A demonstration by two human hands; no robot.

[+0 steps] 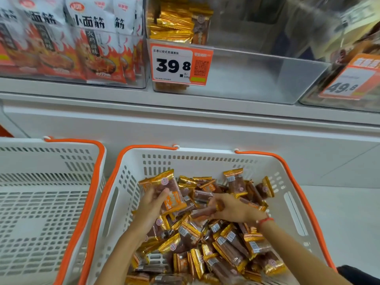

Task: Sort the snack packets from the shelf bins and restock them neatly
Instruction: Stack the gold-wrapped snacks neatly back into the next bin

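Head view of a shop shelf and 2 baskets. In the lower centre of the frame stands a white plastic basket [131,194] with orange handles, filled with a loose heap of gold-edged snack packets [226,241] that show brown meat strips through clear windows.

The left hand [152,204], at centre left of the heap, holds a small stack of packets [171,194] raised above the pile; the thumb lies across the front of the top packet and the fingers curl behind the stack. The right hand [232,208], at centre right, reaches leftward with its fingers curled down on a single brown packet [202,213] that lies on the heap; a red string bracelet [266,221] circles its wrist.

At lower left of the frame a second white basket [41,202] with an orange handle stands just beside the first, its slotted floor visible.

Across the upper half runs a white shelf [185,103] carrying clear plastic bins. The middle bin [257,75], at upper centre, holds a few gold packets [176,23] stacked against its left wall, and its front bears an orange-and-white price tag [181,64] reading 39.8. The bin at upper left holds upright white bags [86,38] printed with red flames and black characters. At upper right, a tilted bin with dark contents carries a blurred tag [347,83] reading 49.8.
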